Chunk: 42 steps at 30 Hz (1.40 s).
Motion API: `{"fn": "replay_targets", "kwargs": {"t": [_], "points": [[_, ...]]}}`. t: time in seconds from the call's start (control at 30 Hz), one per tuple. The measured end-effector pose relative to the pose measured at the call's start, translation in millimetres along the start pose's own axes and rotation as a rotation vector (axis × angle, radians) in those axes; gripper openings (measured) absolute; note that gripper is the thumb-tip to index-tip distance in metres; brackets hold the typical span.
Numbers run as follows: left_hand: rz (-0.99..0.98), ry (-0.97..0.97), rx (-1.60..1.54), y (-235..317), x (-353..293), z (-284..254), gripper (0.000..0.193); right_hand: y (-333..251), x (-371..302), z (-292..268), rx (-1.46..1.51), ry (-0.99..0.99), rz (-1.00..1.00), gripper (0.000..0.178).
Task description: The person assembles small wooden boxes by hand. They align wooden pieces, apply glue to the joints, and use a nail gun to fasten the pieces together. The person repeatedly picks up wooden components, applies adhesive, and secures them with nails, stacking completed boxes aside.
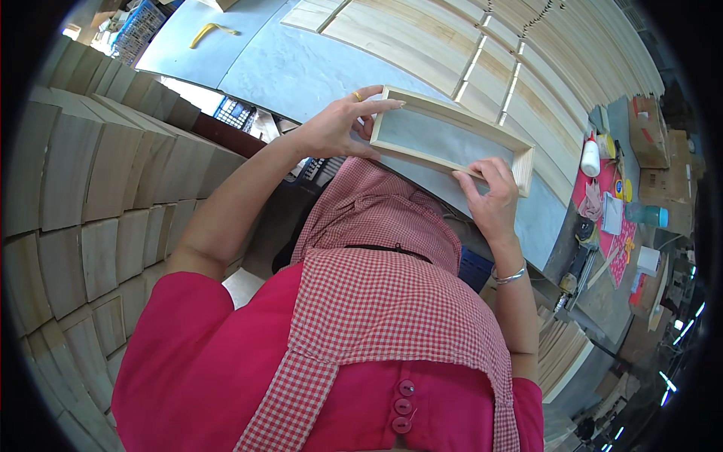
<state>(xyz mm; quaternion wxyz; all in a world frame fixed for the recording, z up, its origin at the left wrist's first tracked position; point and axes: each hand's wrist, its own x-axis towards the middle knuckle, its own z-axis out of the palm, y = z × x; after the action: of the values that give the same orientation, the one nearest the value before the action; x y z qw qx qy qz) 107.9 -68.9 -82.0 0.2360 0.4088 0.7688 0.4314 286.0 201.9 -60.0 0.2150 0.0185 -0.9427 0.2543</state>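
Observation:
A long, narrow frame of pale wood [453,113] is held level above the table's near edge, and the table's grey-blue top shows through its middle. My left hand [348,124] grips its left end, with fingers over the short side and the thumb beneath the near corner. At the near long side, toward the right end, my right hand [491,192] pinches the wood between thumb and fingers. Just beyond the frame, rows of pale wooden strips [407,53] lie side by side on the table.
High stacks of wooden boards [83,166] stand close on my left. A yellow curved tool [211,33] lies on the table [286,75] at the far left. At the right are a white glue bottle [590,157], a teal bottle [648,215] and cardboard boxes [649,132].

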Motion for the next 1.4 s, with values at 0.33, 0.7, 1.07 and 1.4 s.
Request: {"fn": "replay_targets", "kwargs": {"t": [0.33, 0.7, 1.07, 1.4], "points": [[0.072, -0.068, -0.032, 15, 20, 18, 0.091, -9, -25, -10, -0.109, -0.001, 0.047, 0.03], [0.176, -0.037, -0.015, 14, 34, 34, 0.095, -54, 20, 69, -0.19, 0.223, 0.025, 0.045], [0.222, -0.001, 0.044, 9, 34, 40, 0.092, -51, 15, 62, -0.07, 0.233, -0.125, 0.031], [0.16, 0.001, 0.075, 16, 36, 42, 0.096, -33, -6, 10, 0.081, 0.199, -0.083, 0.041]]}}
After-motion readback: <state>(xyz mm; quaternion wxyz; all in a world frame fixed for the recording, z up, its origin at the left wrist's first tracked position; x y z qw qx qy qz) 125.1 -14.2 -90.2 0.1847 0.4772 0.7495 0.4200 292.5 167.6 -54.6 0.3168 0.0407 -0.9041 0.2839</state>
